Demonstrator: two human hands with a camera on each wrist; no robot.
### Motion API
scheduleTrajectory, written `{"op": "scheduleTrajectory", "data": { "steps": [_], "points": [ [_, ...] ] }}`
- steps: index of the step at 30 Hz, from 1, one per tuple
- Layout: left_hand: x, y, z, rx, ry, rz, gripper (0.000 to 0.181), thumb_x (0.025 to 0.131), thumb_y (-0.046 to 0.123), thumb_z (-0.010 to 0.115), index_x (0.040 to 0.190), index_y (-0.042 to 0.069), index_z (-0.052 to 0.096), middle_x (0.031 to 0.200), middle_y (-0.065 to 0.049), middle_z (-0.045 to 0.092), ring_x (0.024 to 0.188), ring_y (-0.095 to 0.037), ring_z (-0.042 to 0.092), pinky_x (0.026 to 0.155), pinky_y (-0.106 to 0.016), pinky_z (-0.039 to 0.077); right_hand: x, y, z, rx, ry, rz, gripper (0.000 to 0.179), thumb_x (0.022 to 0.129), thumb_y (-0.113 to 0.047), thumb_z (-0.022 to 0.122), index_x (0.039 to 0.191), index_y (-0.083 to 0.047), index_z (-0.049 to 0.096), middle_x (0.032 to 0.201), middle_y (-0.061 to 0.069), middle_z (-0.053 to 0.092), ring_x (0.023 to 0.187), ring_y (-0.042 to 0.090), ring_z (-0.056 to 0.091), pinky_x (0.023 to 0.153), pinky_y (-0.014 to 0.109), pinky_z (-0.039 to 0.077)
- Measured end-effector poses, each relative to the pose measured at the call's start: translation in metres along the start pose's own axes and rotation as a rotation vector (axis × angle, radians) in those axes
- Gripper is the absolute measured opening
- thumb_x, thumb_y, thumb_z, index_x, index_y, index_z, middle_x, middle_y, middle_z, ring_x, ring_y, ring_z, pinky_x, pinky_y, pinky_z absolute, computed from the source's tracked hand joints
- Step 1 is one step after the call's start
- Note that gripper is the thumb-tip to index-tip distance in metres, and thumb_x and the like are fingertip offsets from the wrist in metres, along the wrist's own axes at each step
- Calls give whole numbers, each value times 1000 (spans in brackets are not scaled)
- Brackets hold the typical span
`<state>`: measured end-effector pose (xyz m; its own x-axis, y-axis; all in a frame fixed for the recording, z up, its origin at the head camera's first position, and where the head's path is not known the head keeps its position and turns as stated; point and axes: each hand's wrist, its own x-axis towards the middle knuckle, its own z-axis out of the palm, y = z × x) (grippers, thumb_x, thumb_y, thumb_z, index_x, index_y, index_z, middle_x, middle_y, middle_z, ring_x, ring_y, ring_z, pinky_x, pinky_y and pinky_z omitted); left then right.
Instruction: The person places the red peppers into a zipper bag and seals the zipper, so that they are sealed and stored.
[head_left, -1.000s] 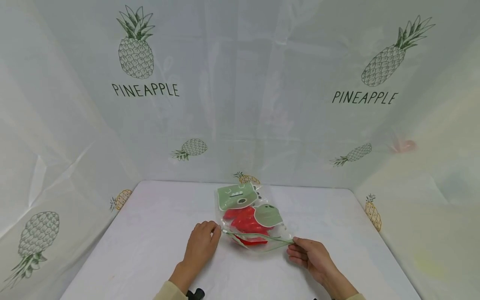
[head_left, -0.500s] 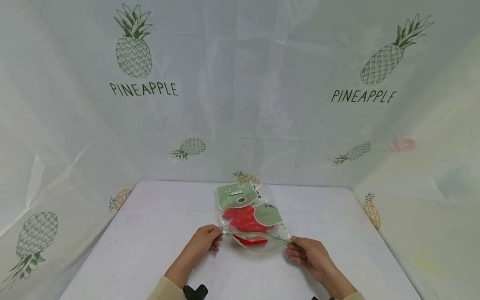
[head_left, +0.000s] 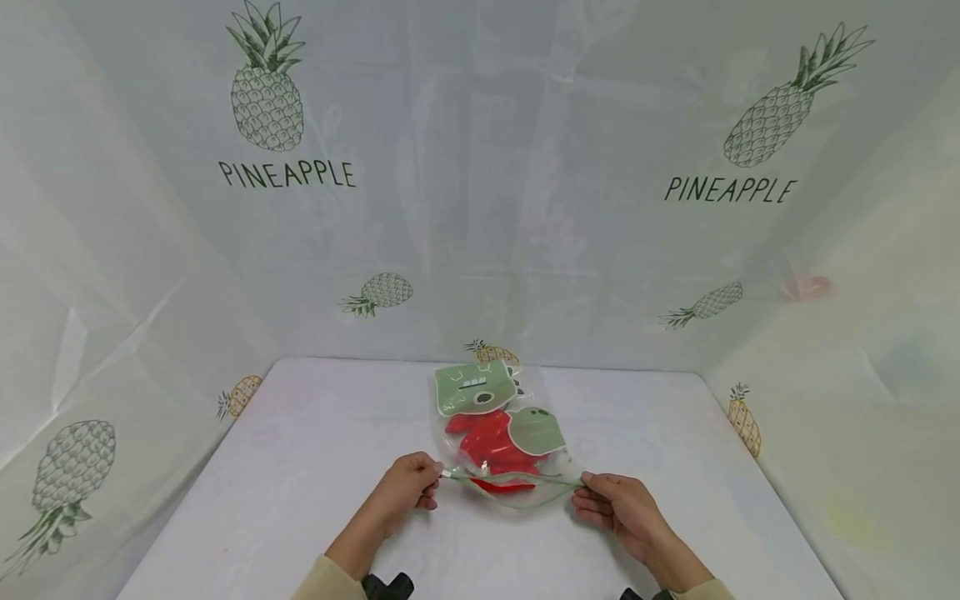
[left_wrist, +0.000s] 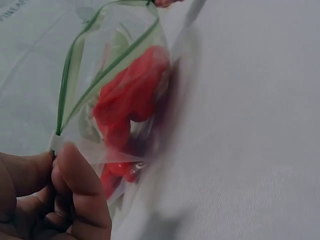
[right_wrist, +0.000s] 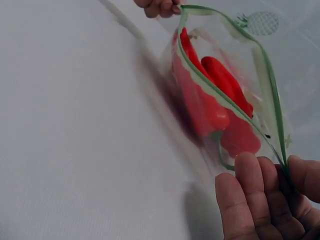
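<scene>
A clear zip bag [head_left: 536,429] with a green cartoon print lies on the table, its green-edged mouth towards me and gaping. Glossy red peppers [right_wrist: 227,85] fill its lower part. At the left end of the zip, my left hand [head_left: 405,487] pinches the corner between thumb and forefinger, right beside a small white zip slider [left_wrist: 55,141]. The opposite corner is pinched by my right hand [head_left: 622,508], thumb on top and the other fingers extended below. Between the two hands the mouth edges bow apart, with the peppers visible inside.
The white tabletop [head_left: 300,442] runs out on both sides of the bag. A pale sheet [head_left: 487,208] printed with pineapples hangs behind and at both sides. Black wrist mounts [head_left: 388,587] show at the sleeves.
My left hand has turned from lying back-up at the bag's corner to a thumb-and-finger pinch on it. That corner has come slightly towards me. The right hand holds nearly the same place.
</scene>
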<state>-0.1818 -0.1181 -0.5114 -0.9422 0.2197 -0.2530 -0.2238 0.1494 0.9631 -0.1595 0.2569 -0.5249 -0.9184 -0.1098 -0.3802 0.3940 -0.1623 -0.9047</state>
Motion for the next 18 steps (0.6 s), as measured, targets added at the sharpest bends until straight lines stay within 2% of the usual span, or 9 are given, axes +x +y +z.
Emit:
{"op": "scheduleTrajectory", "data": {
  "steps": [3, 6, 10, 12, 14, 18],
  "points": [
    [-5, 1, 1, 117, 71, 41, 23, 108, 15, 57, 97, -5, 59, 82, -7, 54, 66, -17, 58, 65, -31, 58, 1, 2, 0, -8, 4, -2, 26, 104, -21, 69, 111, 4, 72, 95, 9, 79, 88, 17, 79, 86, 35, 66],
    [-10, 1, 0, 261, 135, 70, 22, 108, 15, 56, 98, -4, 60, 80, -7, 55, 62, -17, 61, 61, -32, 52, 1, 6, 3, -16, 32, -11, 26, 104, -19, 68, 111, 5, 72, 95, 10, 79, 87, 17, 79, 84, 35, 66],
    [-18, -4, -3, 486, 216, 85, 19, 109, 16, 54, 100, 1, 63, 72, -3, 55, 58, -15, 59, 54, -30, 43, 3, 13, 19, -27, 135, -40, 27, 105, -14, 66, 113, 11, 68, 91, 11, 78, 82, 19, 79, 79, 36, 67],
    [-21, -9, -5, 530, 234, 70, 21, 110, 17, 52, 103, 2, 64, 70, -3, 55, 57, -15, 58, 53, -29, 42, 5, 16, 29, -31, 191, -56, 29, 105, -13, 66, 115, 14, 66, 90, 12, 78, 81, 20, 78, 77, 36, 67],
    [-22, -16, -8, 461, 216, 41, 25, 111, 19, 49, 102, 0, 63, 70, -4, 55, 57, -16, 58, 54, -30, 47, 6, 17, 36, -41, 232, -71, 31, 105, -13, 65, 117, 16, 64, 89, 13, 77, 80, 21, 78, 77, 36, 67],
    [-23, -26, -14, 216, 131, -28, 30, 110, 21, 50, 93, -1, 61, 74, -3, 54, 62, -15, 57, 60, -31, 60, 9, 18, 42, -39, 265, -81, 33, 105, -13, 64, 119, 17, 63, 89, 14, 77, 80, 22, 78, 77, 36, 67]
  ]
}}
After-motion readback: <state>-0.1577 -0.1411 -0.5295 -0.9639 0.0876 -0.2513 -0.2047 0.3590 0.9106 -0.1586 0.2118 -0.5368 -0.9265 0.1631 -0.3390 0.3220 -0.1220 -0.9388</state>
